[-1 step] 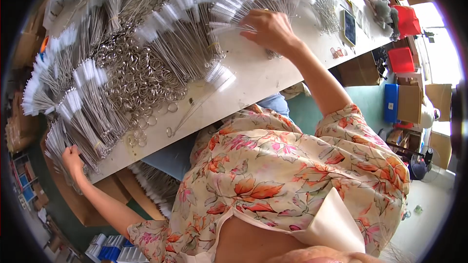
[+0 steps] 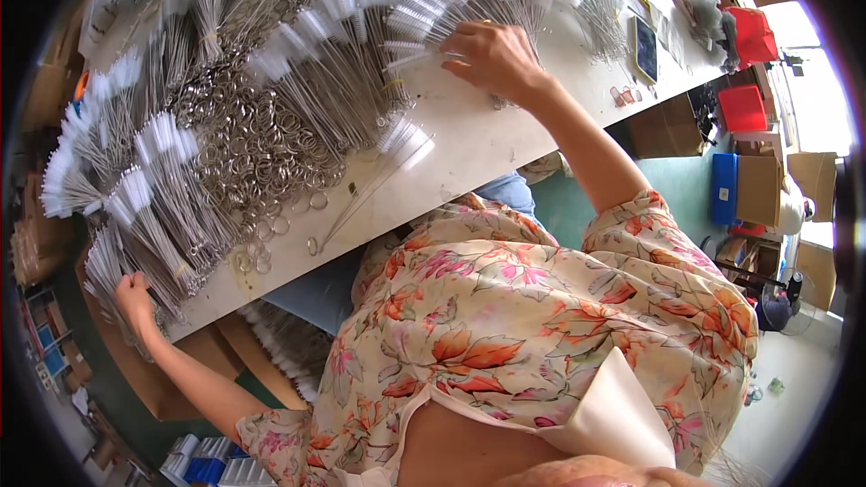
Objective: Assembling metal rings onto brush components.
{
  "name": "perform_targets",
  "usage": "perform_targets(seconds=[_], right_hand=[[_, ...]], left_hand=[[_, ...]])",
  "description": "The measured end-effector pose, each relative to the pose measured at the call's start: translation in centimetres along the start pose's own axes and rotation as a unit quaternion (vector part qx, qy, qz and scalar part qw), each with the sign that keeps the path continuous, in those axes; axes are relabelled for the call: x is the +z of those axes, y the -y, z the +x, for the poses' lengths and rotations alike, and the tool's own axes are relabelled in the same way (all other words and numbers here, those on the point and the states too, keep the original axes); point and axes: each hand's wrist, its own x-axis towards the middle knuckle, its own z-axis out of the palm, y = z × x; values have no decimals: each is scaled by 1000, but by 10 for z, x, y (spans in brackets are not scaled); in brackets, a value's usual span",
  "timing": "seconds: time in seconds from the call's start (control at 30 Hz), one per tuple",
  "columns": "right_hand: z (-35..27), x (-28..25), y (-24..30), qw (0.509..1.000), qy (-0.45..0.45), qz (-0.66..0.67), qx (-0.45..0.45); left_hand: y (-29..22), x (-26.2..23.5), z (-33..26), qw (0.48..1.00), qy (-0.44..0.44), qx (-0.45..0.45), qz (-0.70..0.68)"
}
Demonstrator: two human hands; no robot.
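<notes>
"What is seen nearest?"

"A floral blouse (image 2: 469, 325) is worn, and past it a white table (image 2: 469, 131) is reached by two hands."

"Where is the left hand (image 2: 133, 296)?"

"It is placed at one bundle of brushes (image 2: 105, 257) by the near left corner. The white heads are pointed to the far left; the long axis is slanted back toward the near right."

"And along the near edge?"

"At least two loose brushes (image 2: 408, 144) are laid diagonally, heads pointed far and right. One single ring (image 2: 312, 245) is left just beside their near ends. To their left, heaped rings (image 2: 248, 140) are packed too densely to be counted."

"The right hand (image 2: 478, 52)?"

"It is held with bent fingers over one fan of brushes (image 2: 428, 13), whose heads are spread leftward and away, the stems being converged toward the near side. With stems hidden by both hands, whether anything is gripped cannot be told."

"Farther off?"

"One phone (image 2: 646, 51) is laid at the right, and two red containers (image 2: 751, 39) are seen beyond the table."
</notes>
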Motion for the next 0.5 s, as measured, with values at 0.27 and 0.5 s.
perform_targets(seconds=[0.27, 0.5], right_hand=[[26, 1, -50, 930, 13, 235, 282], [28, -41, -106, 860, -284, 325, 273]], left_hand=[[-20, -4, -16, 998, -24, 34, 38], [-35, -23, -33, 995, -82, 44, 45]])
